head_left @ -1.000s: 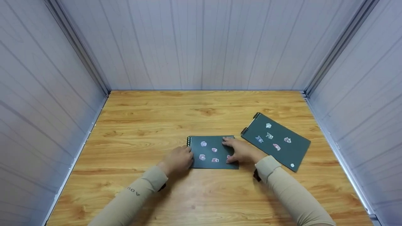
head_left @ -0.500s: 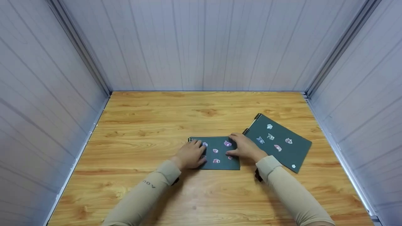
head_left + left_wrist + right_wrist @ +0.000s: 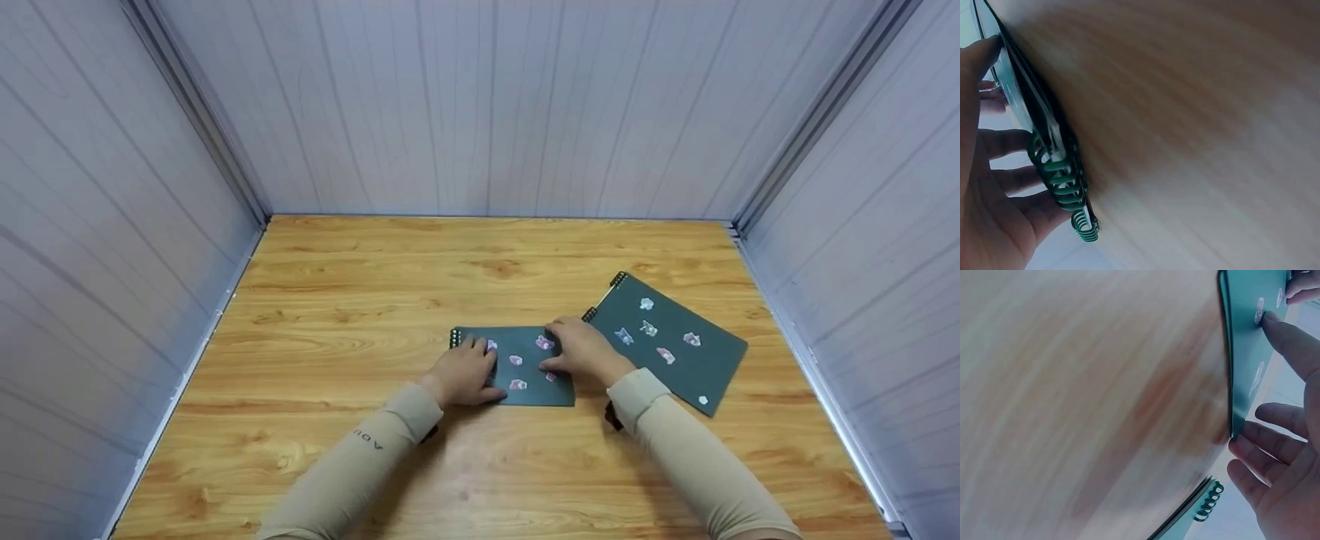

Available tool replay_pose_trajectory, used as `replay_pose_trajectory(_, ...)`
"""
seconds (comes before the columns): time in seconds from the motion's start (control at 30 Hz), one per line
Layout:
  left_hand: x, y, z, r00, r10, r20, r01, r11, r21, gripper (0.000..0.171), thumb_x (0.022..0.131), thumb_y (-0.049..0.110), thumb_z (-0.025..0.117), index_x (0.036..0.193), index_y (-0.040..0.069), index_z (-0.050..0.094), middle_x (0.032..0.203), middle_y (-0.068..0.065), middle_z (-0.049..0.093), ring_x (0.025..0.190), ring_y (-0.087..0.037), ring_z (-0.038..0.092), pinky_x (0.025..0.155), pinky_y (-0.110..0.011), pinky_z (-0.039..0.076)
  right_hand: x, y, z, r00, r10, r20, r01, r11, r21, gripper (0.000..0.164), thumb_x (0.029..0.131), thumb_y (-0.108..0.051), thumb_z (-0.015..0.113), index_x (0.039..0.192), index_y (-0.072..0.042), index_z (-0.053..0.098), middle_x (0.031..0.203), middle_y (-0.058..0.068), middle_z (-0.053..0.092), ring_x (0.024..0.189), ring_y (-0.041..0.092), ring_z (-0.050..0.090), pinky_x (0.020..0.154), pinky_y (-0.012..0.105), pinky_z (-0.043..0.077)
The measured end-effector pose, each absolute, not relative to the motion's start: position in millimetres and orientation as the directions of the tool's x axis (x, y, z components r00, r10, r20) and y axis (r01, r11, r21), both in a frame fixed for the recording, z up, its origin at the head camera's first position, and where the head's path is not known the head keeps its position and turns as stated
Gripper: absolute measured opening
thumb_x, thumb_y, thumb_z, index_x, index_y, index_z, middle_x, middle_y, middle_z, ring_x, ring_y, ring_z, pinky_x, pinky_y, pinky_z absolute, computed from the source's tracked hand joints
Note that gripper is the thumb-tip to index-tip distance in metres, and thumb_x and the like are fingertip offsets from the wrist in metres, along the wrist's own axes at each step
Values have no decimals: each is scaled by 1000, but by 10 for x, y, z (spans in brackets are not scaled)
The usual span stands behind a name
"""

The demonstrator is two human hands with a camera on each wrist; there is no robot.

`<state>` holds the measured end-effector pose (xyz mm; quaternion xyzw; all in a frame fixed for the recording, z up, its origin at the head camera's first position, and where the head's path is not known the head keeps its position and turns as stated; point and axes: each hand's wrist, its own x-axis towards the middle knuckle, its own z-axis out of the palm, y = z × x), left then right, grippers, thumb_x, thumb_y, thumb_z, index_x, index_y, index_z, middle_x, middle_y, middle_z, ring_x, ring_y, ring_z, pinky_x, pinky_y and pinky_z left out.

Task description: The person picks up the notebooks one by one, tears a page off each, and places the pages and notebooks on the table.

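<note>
A dark green spiral notebook (image 3: pixel 532 394) lies closed in the middle of the table, several small stickers on its cover and black rings on its left side. Over its left part rests my left hand (image 3: pixel 463 373), thumb on the cover; in the left wrist view the fingers lie beside the spiral binding (image 3: pixel 1064 183). My right hand (image 3: pixel 583 351) is at the notebook's right end. Its thumb (image 3: pixel 1283 334) touches the cover in the right wrist view, and the other fingers are extended near the corner. Both palms are hidden in the head view.
A second dark green spiral notebook (image 3: pixel 697 371), also stickered, lies tilted on the right, close to my right hand. The wood-grain table (image 3: pixel 360 277) is bounded by pale panel walls (image 3: pixel 465 112) at the back and both sides.
My left hand has moved right, from the notebook's ringed edge onto its cover. The right hand has shifted slightly, uncovering a sticker near the upper right corner. The notebook stays nearly in place.
</note>
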<state>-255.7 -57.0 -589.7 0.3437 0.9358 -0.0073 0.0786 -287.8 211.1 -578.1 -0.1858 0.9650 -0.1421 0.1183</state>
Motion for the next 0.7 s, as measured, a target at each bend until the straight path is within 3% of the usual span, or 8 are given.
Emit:
replay_pose_trajectory(0.17, -2562, -565, -5890, -759, 631, -164, 630, 774, 63, 89, 102, 71, 59, 154, -1, 57, 153, -26, 58, 142, -43, 57, 117, -53, 53, -2859, 2081, -5711, -910, -399, -111, -360, 895, -264, 81, 89, -41, 91, 150, 2, 60, 148, 24, 61, 136, 41, 56, 121, 57, 45)
replay_pose_trajectory(0.27, -2563, -561, -5872, -764, 621, -174, 618, 782, 77, 89, 102, 71, 59, 154, -1, 56, 155, -26, 56, 144, -44, 56, 118, -53, 52, -2863, 2071, -5663, -926, -375, -48, -345, 890, -298, 78, 89, -32, 92, 150, 4, 60, 144, 24, 62, 132, 40, 56, 118, 57, 46)
replay_pose_trajectory(0.4, -2551, -563, -5858, -767, 622, -157, 617, 782, 88, 87, 102, 70, 61, 151, -2, 58, 150, -25, 59, 139, -41, 58, 116, -52, 54, -2880, 2071, -5637, -953, -303, 22, -283, 859, -426, 60, 89, -11, 89, 142, 5, 66, 130, 23, 64, 122, 39, 58, 110, 55, 51)
replay_pose_trajectory(0.57, -2522, -569, -5849, -762, 633, -133, 628, 774, 85, 85, 101, 69, 63, 148, -2, 60, 146, -24, 60, 135, -41, 59, 114, -50, 55, -2869, 2083, -5661, -981, -192, -17, -133, 737, -663, 38, 90, 5, 82, 126, 4, 70, 122, 22, 69, 113, 34, 64, 102, 52, 57)
replay_pose_trajectory(0.7, -2515, -568, -5846, -760, 636, -130, 633, 771, 74, 86, 102, 70, 62, 150, -2, 59, 148, -24, 60, 137, -42, 58, 116, -51, 53, -2853, 2112, -5673, -993, -96, -64, -7, 609, -794, 32, 88, 8, 82, 115, 2, 67, 108, 15, 66, 97, 26, 61, 83, 37, 57)
